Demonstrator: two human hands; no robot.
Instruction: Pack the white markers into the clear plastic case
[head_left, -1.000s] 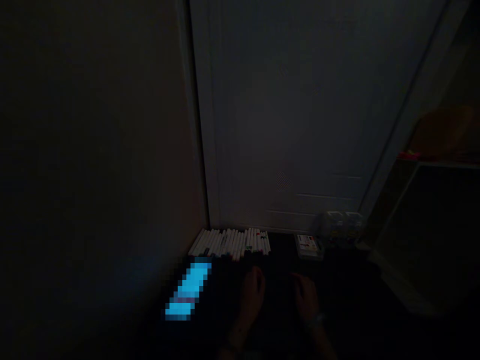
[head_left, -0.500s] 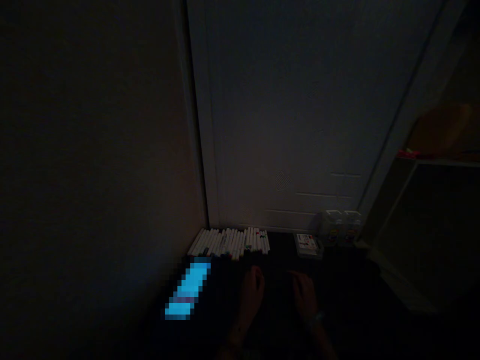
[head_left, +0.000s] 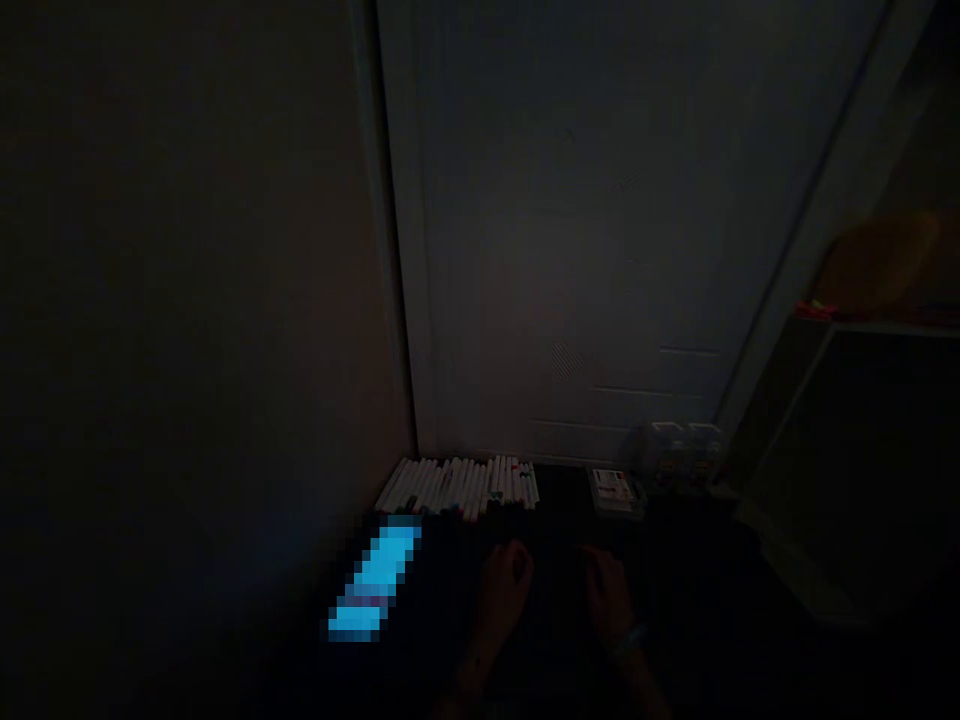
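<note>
Both my hands rest low on a dark surface, and the dim light hides their detail. My left hand is curled, with no held object that I can make out. My right hand, wearing a pale wristband, has its fingers bent downward and touches nothing I can identify. Behind them lies a row of several white markers with coloured caps. To the left of my left hand glows a pixelated blue screen.
A small printed pack and clear plastic containers stand right of the markers. A white panelled door rises behind them, with a wall on the left. A dark framed panel stands at the right.
</note>
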